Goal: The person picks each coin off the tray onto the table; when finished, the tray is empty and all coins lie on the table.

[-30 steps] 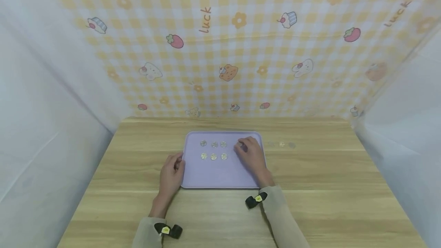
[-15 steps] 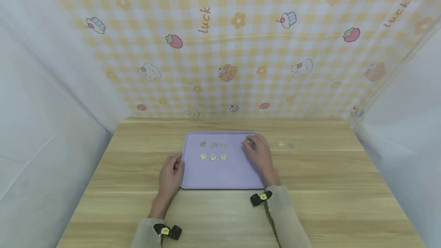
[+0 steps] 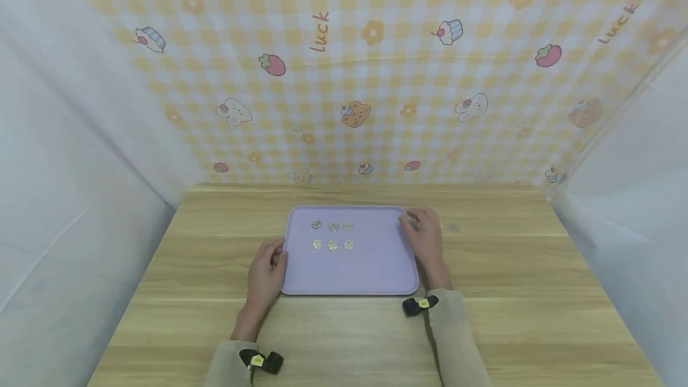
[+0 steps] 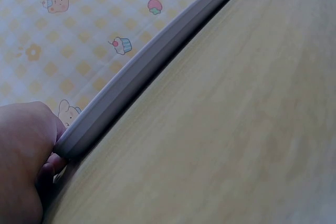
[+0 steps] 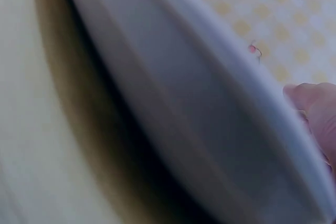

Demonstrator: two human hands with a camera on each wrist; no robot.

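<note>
A lilac tray [image 3: 349,273] lies on the table, bearing two short rows of coins [image 3: 332,245] on its left half. My left hand [image 3: 267,270] holds the tray's left edge; in the left wrist view, that hand [image 4: 23,156] is at the tray's rim [image 4: 131,82], with a fingertip below it. My right hand [image 3: 427,240] is over the tray's upper right edge, thumb and fingers together around a small shiny piece that looks like a coin, mostly hidden. The right wrist view shows part of this hand [image 5: 317,108] beyond the tray's side wall [image 5: 199,98].
On the wooden table [image 3: 510,279], a dull grey coin [image 3: 454,227] lies right of my right hand; another beside it is nearly covered by the fingers. A yellow checked cloth [image 3: 344,76] hangs behind the table, with white sheets [image 3: 639,196] at both sides.
My right hand has moved rightward from above the tray to its right edge, covering more of the coins on the table. The left hand and the tray's coins stay as they were.
</note>
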